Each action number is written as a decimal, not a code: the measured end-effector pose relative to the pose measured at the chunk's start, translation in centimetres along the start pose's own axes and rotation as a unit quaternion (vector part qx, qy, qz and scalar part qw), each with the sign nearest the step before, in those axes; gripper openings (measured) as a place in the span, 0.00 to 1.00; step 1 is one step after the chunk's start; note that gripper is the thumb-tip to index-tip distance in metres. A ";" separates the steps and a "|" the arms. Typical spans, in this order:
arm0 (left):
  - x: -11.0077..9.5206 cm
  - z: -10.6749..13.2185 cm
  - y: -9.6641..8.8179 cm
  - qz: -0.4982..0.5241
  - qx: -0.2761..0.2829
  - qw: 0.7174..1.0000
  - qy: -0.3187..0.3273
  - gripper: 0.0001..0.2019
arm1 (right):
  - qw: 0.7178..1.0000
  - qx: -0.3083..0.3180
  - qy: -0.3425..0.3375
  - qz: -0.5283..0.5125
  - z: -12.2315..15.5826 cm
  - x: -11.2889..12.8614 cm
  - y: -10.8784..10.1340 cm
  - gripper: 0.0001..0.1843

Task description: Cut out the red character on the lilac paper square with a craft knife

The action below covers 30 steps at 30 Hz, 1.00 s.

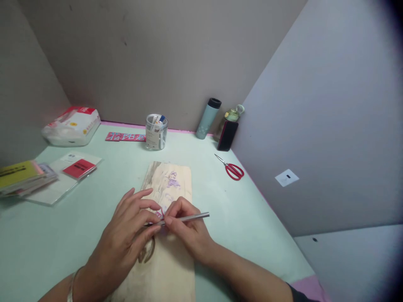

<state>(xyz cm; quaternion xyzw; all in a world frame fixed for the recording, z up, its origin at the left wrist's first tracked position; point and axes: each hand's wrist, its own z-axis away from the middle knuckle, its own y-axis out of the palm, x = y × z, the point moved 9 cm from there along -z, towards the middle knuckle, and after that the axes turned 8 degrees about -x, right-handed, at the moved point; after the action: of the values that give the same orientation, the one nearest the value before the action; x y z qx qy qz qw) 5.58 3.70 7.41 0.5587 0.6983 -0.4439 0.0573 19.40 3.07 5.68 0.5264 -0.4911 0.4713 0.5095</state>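
Observation:
A slim silver pen-shaped tool (198, 216) lies nearly level across my fingers, its far end pointing right. My right hand (189, 228) pinches it between thumb and forefinger. The thumb and a finger of my left hand (126, 224) close around its left part, with the other fingers spread above. Right by the fingertips is a small pinkish-red piece (159, 214), mostly covered. Beneath both hands lies a long pale board (176, 268) with purple figure drawings (172, 179) on its upper half and a dark curved mark by my left thumb.
Red-handled scissors (234, 171) lie right of the board. Behind stand a clear jar of pens (156, 132), a teal bottle (208, 119) and a leaning phone (228, 136). Leftward are paper packets (22, 178), a red packet (79, 168) and a tissue pack (74, 125). Walls bound the table.

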 end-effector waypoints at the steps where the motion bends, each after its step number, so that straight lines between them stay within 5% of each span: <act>1: -0.2 0.0 0.1 0.000 0.001 1.000 0.004 0.07 | 1.000 -0.004 -0.005 -0.005 0.0 0.0 0.0 0.21; 8: -0.8 -0.3 -0.2 -0.033 -0.023 0.998 0.041 0.07 | 0.999 -0.032 0.019 -0.037 0.0 -0.3 -0.3 0.17; 13: 4.4 0.2 -0.3 0.001 0.035 0.993 -0.117 0.27 | 0.998 -0.059 0.008 -0.025 -1.0 0.1 -2.1 0.14; 16: 6.4 1.1 0.3 0.014 0.087 0.983 -0.163 0.29 | 0.998 -0.056 0.012 -0.015 -1.6 -0.5 -2.5 0.15; 22: 6.5 2.2 2.6 -0.012 0.153 0.981 -0.118 0.30 | 0.995 -0.096 0.037 -0.002 -1.3 -1.6 -2.7 0.14; 30: 6.8 2.4 3.1 0.004 0.133 0.978 -0.162 0.31 | 0.993 -0.078 -0.001 0.092 -0.6 -1.5 -2.1 0.11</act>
<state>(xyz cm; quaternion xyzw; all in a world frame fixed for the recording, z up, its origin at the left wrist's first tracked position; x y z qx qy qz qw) 4.63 6.95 0.27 0.4844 0.6125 -0.6171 0.0965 21.41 3.73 4.05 0.4380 -0.5729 0.4759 0.5035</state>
